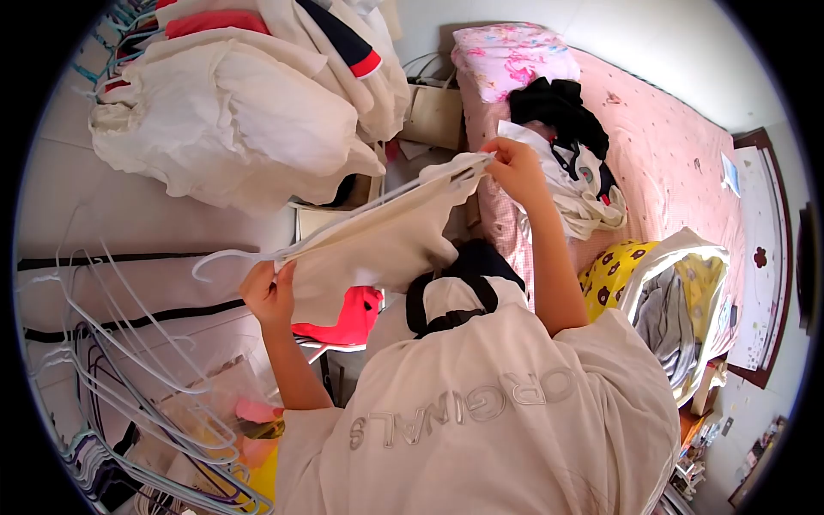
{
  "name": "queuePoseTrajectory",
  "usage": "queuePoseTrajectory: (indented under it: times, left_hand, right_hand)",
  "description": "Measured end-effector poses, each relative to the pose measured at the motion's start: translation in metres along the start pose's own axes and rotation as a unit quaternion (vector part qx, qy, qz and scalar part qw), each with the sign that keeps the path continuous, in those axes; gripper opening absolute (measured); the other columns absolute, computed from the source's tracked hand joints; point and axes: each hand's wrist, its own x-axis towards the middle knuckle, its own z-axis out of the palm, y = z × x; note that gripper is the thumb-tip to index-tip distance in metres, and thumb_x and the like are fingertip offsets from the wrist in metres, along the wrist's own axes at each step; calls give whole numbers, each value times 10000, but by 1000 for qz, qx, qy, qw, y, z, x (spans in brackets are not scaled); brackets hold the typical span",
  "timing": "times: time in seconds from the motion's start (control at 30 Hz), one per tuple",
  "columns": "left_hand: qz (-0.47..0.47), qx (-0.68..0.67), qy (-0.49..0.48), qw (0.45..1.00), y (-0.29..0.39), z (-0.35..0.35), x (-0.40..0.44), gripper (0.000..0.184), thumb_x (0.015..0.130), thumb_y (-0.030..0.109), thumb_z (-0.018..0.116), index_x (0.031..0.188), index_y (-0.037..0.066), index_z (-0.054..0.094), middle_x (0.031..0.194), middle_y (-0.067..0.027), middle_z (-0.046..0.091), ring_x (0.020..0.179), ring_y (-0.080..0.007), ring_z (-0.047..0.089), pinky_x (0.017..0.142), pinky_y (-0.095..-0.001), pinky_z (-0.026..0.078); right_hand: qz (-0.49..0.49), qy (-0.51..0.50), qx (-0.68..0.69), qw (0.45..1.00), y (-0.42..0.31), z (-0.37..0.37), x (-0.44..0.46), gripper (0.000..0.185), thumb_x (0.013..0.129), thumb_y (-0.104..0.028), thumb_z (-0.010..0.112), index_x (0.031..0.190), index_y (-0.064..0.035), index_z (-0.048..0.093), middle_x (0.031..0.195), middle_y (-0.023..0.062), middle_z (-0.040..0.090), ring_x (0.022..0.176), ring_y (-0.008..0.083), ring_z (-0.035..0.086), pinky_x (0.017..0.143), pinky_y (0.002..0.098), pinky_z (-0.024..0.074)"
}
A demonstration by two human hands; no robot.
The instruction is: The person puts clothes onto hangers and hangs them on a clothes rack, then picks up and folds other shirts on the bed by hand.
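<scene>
A cream garment (369, 245) is stretched between my two hands in front of my chest. A white clothes hanger (343, 221) runs along its upper edge, its hook pointing out to the left. My left hand (269, 292) pinches the garment's left end close to the hook. Higher up on the right, my right hand (518, 169) is closed on the other end of the garment, at the far end of the hanger. Whether the right fingers also grip the hanger cannot be seen.
White and cream clothes (223, 112) hang at upper left. Several empty hangers (129, 378) are bunched at lower left. Beside me, a pink bed (661, 146) bears black and white clothes (562, 120) and a yellow-patterned basket (622, 266) with grey cloth. A red item (348, 318) lies on a stool.
</scene>
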Motion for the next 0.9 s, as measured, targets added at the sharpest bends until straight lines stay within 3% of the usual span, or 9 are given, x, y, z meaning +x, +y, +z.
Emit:
queuePoseTrajectory:
  times: [0.17, 0.27, 0.33, 0.4, 0.57, 0.73, 0.9]
  left_hand:
    - [4, 17, -1, 1000, -1, 11, -2, 293, 707, 63, 641, 554, -4, 401, 484, -68, 335, 417, -168, 281, 396, -275, 212]
    - [1, 15, 28, 1000, -1, 16, -9, 217, 707, 63, 639, 585, -14, 475, 488, -70, 374, 415, -162, 316, 400, -267, 235]
    - [-4, 7, 35, 999, 4, 21, -12, 132, 705, 61, 639, 655, -19, 547, 500, -71, 408, 423, -156, 350, 410, -253, 264]
    - [-11, 1, 38, 999, 6, 22, -16, 95, 700, 58, 643, 730, -21, 598, 514, -69, 438, 432, -150, 383, 422, -242, 292]
    - [2, 10, 28, 1000, -1, 20, -25, 185, 682, 49, 651, 853, -19, 632, 546, -65, 494, 454, -145, 444, 445, -230, 338]
    - [38, 35, -11, 999, 6, 18, -19, 112, 671, 54, 668, 717, -17, 595, 522, -66, 465, 431, -172, 421, 414, -260, 326]
    - [61, 81, -25, 994, 21, 27, -13, 145, 662, 43, 683, 670, -9, 548, 496, -69, 424, 411, -188, 391, 387, -281, 306]
  right_hand:
    - [-11, 14, -23, 1000, 5, -10, -4, 156, 673, -114, 553, 783, -12, 595, 496, 25, 464, 452, 98, 420, 441, 262, 331]
    - [1, 15, 13, 1000, 11, -10, -4, 142, 681, -89, 542, 785, -5, 589, 505, 9, 463, 454, 76, 409, 436, 243, 316]
    - [-4, 7, -1, 1000, 6, -13, -5, 121, 696, -44, 527, 795, 4, 577, 525, -17, 469, 463, 44, 399, 434, 206, 296]
    - [-2, 5, 11, 1000, 8, -12, -3, 148, 680, -93, 541, 789, -4, 588, 507, 0, 466, 453, 72, 405, 436, 237, 314]
    - [13, -1, 33, 999, 16, -10, -1, 164, 672, -119, 550, 786, -11, 599, 501, 8, 476, 453, 81, 424, 439, 246, 330]
    - [9, 3, 24, 1000, 10, -18, -2, 176, 667, -139, 556, 795, -28, 605, 514, 24, 503, 467, 96, 464, 445, 259, 354]
    - [-17, 73, -125, 989, -29, -25, -15, 166, 668, -154, 558, 797, -61, 604, 529, 57, 528, 476, 176, 510, 459, 311, 384]
